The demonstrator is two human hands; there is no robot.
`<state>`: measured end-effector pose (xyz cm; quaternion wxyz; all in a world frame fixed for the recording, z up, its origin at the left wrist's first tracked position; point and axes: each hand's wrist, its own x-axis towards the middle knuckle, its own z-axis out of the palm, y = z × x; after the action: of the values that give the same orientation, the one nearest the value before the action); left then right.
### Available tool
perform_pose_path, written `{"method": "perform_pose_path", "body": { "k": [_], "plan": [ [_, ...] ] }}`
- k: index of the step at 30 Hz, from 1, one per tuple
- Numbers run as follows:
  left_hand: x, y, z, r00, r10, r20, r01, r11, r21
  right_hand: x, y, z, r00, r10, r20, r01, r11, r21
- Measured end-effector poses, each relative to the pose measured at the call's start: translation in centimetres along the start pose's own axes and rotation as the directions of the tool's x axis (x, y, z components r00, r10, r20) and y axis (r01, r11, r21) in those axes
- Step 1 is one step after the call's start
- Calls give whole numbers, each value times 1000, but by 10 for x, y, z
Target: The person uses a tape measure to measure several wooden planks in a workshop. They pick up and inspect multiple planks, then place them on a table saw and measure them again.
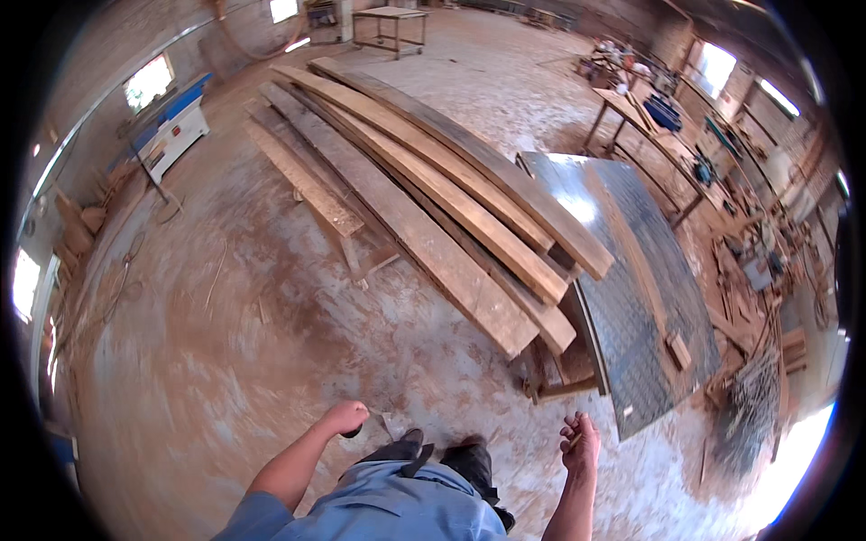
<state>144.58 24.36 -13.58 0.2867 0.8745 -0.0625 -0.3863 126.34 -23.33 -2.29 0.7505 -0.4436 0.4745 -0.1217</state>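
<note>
Low in front of me, my left hand (344, 418) is closed in a fist around a small black object (353, 432), mostly hidden by the fingers. My right hand (581, 443) hangs beside the near end of the dark sheet-topped table, fingers curled on a thin yellowish stick (575, 441) that looks like a pencil. Ahead, several long wooden planks (433, 245) lie side by side and partly stacked on wooden supports (350, 257). Both hands are apart from the planks. On the shiny dark tabletop (622, 334) lie a long wood strip (626, 236) and a small wood block (678, 351).
A blue and white machine (173, 135) stands at the far left. A wheeled table (390, 34) is at the back. Along the right runs a cluttered workbench (622, 110), with a twig bundle (753, 406) nearer. Dust covers the concrete floor (207, 361).
</note>
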Motion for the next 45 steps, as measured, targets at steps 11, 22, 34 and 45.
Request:
{"method": "perform_pose_path", "body": {
  "k": [11,22,34,45],
  "plan": [
    [-45,-52,150,951,-308,-8,294,898,329,275,-182,41,977,-32,211,47,997,-66],
    [-95,55,254,972,-177,-153,220,915,339,405,-205,67,919,134,371,-119,991,-62],
    [-77,91,268,834,-396,-383,362,918,-160,451,-205,87,791,266,550,-303,953,-25],
    [-122,60,338,952,-295,-80,305,897,321,436,-206,102,810,226,540,-221,972,-75]
  ]
}}
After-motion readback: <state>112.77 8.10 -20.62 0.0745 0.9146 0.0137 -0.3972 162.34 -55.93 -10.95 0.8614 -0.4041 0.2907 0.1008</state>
